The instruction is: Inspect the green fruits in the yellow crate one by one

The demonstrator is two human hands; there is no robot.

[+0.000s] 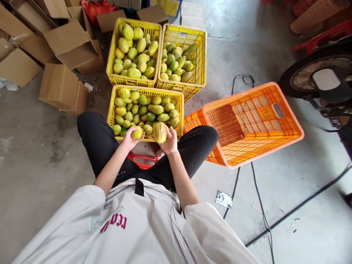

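My left hand (130,139) is wrapped round a small yellow-green papaya (136,133). In my right hand (169,142) I hold a larger, yellower papaya (160,132) with streaked skin. Both hands are above the near edge of a yellow crate (181,110), which stands in front of my knees and is filled with many green and yellow papayas (155,109). Beyond it, a second yellow crate (109,69) is heaped with the same fruit. Beside that, a third yellow crate (205,55) is partly filled.
An orange crate (258,113) with nothing visible inside leans at my right knee. Cardboard boxes (62,86) are piled at the left. A wheel (310,73) stands at the right, and black cables (258,198) run across the floor. Under me shows a red stool (143,158).
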